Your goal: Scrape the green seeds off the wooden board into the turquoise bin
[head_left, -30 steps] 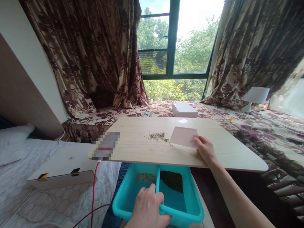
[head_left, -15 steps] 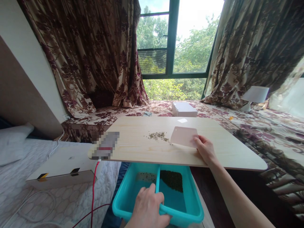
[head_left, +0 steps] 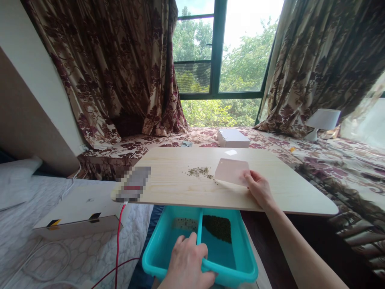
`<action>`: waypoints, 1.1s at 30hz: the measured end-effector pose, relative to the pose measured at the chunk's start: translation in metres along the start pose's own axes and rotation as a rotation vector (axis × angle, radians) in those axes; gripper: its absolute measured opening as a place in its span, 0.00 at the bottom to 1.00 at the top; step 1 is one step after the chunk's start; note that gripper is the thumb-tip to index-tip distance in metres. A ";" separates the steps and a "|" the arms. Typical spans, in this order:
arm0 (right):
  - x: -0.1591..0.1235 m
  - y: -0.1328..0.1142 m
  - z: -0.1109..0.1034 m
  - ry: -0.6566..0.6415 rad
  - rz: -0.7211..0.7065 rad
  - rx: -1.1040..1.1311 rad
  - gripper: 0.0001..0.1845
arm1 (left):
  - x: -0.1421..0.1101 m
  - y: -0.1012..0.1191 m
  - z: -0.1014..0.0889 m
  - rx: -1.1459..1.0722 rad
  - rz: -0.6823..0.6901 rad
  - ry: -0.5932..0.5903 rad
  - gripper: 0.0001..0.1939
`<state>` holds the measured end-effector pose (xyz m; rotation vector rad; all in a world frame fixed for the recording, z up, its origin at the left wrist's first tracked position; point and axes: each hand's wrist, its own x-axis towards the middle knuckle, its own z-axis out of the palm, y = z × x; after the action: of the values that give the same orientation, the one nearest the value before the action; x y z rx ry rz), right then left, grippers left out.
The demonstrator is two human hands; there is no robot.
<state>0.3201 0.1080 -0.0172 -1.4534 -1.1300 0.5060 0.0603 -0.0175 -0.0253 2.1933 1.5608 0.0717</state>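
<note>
My right hand (head_left: 257, 186) pinches the right edge of a thin, translucent pinkish plastic sheet (head_left: 231, 171), tilted over the wooden board (head_left: 168, 188). Just left of the sheet lies a scattered patch of small greenish-brown grains (head_left: 200, 172). Below the board's near edge is a turquoise two-compartment bin (head_left: 252, 261). My left hand (head_left: 189, 259) is wrapped round the near end of its divider and rim. Dark green grains (head_left: 219, 228) fill the far part of the right compartment; a few pale and dark bits (head_left: 185, 224) lie in the left one.
A blurred-out phone-like device (head_left: 135, 184) sits at the board's left end, with a red cable (head_left: 119, 237) hanging down. Behind the board stands a white box (head_left: 234, 138), and a lamp (head_left: 323, 120) is at the right. A larger white box (head_left: 81, 208) rests on the bed.
The plastic sheet in my right hand has tilted up slightly and shifted a little left. My left hand and the bin look unchanged.
</note>
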 end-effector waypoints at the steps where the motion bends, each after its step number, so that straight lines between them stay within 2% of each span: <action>1: 0.000 0.000 0.000 -0.007 -0.001 0.001 0.18 | 0.000 0.000 0.001 0.005 0.004 0.009 0.06; 7: 0.001 0.002 -0.001 -0.025 -0.009 0.013 0.17 | 0.000 -0.001 0.005 -0.006 0.033 0.036 0.04; 13: 0.002 0.002 0.002 -0.084 -0.015 0.044 0.17 | 0.000 -0.001 0.011 0.057 0.002 0.037 0.05; 18: 0.003 0.004 0.002 -0.086 -0.013 0.060 0.14 | -0.002 -0.006 0.017 0.082 0.029 0.026 0.11; 27: 0.003 0.005 -0.002 -0.016 -0.018 0.020 0.13 | -0.002 -0.007 0.008 0.074 0.053 0.236 0.04; 33: 0.003 0.003 -0.002 -0.019 -0.011 -0.007 0.11 | -0.002 -0.007 -0.004 0.016 0.035 0.275 0.04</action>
<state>0.3239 0.1099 -0.0185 -1.4508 -1.1554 0.5096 0.0522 -0.0165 -0.0240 2.3001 1.6688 0.3878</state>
